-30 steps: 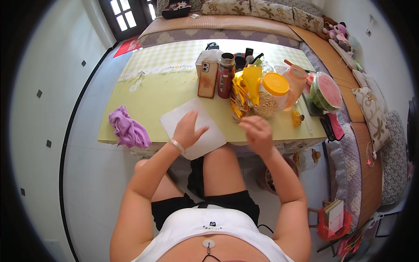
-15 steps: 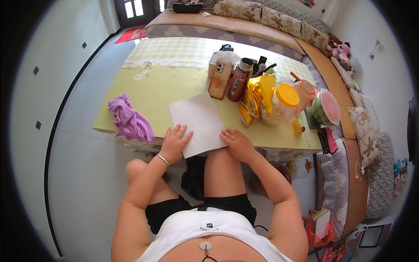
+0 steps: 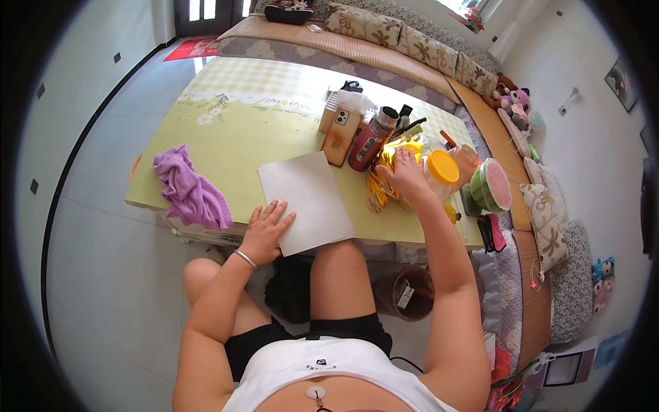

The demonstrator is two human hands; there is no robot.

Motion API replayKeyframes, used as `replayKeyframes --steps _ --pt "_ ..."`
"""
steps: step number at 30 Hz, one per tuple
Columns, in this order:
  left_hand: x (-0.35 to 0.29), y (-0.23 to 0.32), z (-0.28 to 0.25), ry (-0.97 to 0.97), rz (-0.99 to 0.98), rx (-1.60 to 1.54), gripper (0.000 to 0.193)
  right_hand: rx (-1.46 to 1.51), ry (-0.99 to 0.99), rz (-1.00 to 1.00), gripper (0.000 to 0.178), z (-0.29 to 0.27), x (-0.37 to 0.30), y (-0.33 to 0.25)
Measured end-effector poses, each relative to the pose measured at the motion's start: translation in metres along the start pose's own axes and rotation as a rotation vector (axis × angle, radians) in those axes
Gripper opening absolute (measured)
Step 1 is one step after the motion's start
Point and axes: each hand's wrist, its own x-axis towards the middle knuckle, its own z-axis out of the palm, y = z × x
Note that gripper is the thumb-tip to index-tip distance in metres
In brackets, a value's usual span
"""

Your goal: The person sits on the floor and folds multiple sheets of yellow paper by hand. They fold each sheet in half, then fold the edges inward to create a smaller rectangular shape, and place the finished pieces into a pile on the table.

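A white sheet of paper [image 3: 310,200] lies at a slant near the front edge of the table, its lower edge next to my knee. My left hand [image 3: 268,230] rests on its left side with the fingers stretched out. Farther right, my right hand [image 3: 406,178] reaches over a bundle of shiny golden-yellow foil pieces [image 3: 377,185], its fingers extended on or just above them. Part of the bundle is hidden under that hand. A clear jar with a yellow lid [image 3: 443,166] stands beside the hand.
A phone [image 3: 341,137] leans upright beside a dark red flask [image 3: 373,141]. A purple towel [image 3: 192,191] hangs over the table's left front edge. A cut watermelon [image 3: 490,185] sits at the right. Under the table edge stands a brown bin [image 3: 406,295].
My right hand has left the paper's right edge and moved up and right to the golden foil pieces. My left hand stays on the paper. The whole view has shifted slightly.
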Motion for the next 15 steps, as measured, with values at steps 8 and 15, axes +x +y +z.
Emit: replayKeyframes --steps 8,15 --pt "-0.001 -0.005 -0.011 -0.046 -0.004 -0.076 0.087 -0.098 0.005 -0.001 0.093 0.008 0.003 -0.01" --pt "0.001 -0.013 -0.003 0.011 0.046 -0.061 0.085 -0.075 -0.05 -0.044 0.099 0.024 0.019 -0.003"
